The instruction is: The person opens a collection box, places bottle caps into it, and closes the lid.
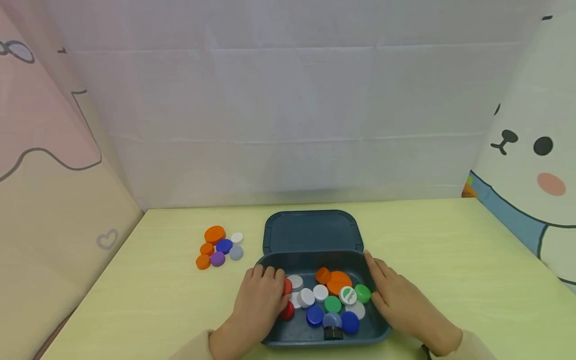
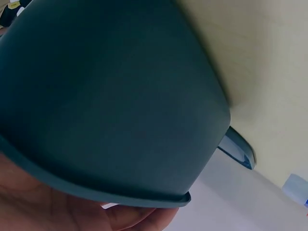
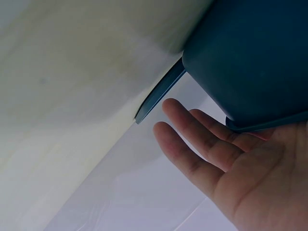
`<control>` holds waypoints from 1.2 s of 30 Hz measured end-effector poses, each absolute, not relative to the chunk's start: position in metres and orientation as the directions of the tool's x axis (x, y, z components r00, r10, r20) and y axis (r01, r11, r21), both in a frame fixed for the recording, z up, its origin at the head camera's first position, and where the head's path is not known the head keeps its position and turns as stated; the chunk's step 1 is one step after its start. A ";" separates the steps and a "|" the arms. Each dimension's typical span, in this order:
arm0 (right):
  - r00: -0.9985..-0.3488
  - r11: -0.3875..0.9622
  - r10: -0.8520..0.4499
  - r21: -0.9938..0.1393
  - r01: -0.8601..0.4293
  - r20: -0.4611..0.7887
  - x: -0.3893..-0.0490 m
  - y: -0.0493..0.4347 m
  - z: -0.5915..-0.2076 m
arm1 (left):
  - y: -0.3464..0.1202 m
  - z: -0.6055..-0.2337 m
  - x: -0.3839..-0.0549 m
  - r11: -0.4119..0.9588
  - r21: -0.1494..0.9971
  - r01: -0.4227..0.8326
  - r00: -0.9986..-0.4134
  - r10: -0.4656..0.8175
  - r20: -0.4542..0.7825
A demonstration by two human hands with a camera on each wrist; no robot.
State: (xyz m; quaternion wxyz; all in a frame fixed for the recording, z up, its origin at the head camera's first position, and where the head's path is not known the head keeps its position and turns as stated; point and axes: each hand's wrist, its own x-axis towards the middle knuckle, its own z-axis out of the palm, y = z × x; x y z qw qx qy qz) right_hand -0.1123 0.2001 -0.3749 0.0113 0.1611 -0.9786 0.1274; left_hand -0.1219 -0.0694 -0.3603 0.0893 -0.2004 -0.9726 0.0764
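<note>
A dark blue-green plastic box [image 1: 279, 336] with its lid [image 1: 312, 231] laid back holds several bottle caps of mixed colours. My left hand [image 1: 262, 295] reaches over the left rim, fingers bent down into the box. Between its index finger and thumb shows a red cap [image 1: 288, 286], and another red cap [image 1: 287, 311] lies just below the thumb; I cannot tell whether it grips either. At the opposite rim, my right hand [image 1: 398, 300] rests with fingers extended, the thumb near a green cap [image 1: 362, 293]. The right wrist view shows its fingers [image 3: 185, 156] spread beside the box wall [image 3: 255, 62].
Left of the lid, several loose caps lie grouped on the pale yellow table [image 1: 148, 280], among them a large orange cap [image 1: 215, 234], a purple cap [image 1: 218, 258] and a white cap [image 1: 237, 238]. A white cloth backdrop [image 1: 288, 125] stands behind the table.
</note>
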 end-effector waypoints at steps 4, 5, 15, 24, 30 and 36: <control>-0.947 0.915 -0.314 -0.245 -0.320 0.062 -0.112 0.200 -0.374 | -0.069 -0.363 -0.123 0.899 -0.212 0.384 -0.900 0.415 0.129; -0.948 0.916 -0.313 -0.246 -0.318 0.061 -0.112 0.200 -0.374 | -0.069 -0.363 -0.123 0.896 -0.218 0.386 -0.900 0.418 0.126; -0.950 0.917 -0.307 -0.251 -0.310 0.050 -0.112 0.200 -0.374 | -0.069 -0.363 -0.124 0.893 -0.223 0.391 -0.906 0.416 0.078; -0.949 0.916 -0.308 -0.249 -0.313 0.059 -0.111 0.200 -0.375 | -0.070 -0.362 -0.123 0.891 -0.224 0.396 -0.904 0.421 0.075; -0.950 0.918 -0.307 -0.248 -0.310 0.053 -0.111 0.199 -0.375 | -0.071 -0.357 -0.124 0.901 -0.184 0.392 -0.907 0.412 0.086; -0.950 0.918 -0.307 -0.247 -0.309 0.048 -0.112 0.199 -0.373 | -0.079 -0.348 -0.124 0.914 -0.131 0.384 -0.903 0.401 0.155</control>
